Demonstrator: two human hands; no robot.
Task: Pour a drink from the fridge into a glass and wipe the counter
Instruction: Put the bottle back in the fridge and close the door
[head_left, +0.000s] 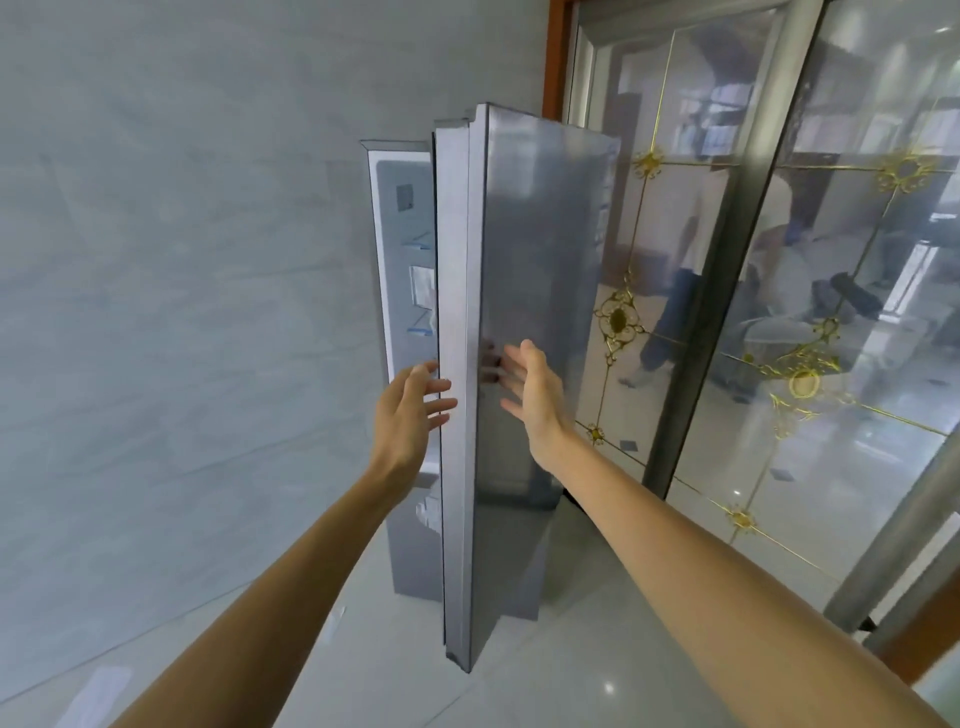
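Two bare forearms reach forward over a glossy pale tiled floor (545, 675). The left hand (408, 410) is spread, fingertips at the inner edge of the fridge door (519, 312); the right hand (535, 395) is spread flat just beside the door's brushed-metal face, holding nothing. The tall, slim fridge (400, 270) stands ajar against a grey marbled wall (182, 260), white shelves showing inside. To its right are glass panels (779, 286) with gilt ornaments.

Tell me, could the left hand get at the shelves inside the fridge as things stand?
Probably yes. The fridge door stands ajar, leaving a narrow gap onto the lit shelves. The left hand is already at that gap, fingers open against the door's edge. The slot looks tight, so swinging the door wider would help.
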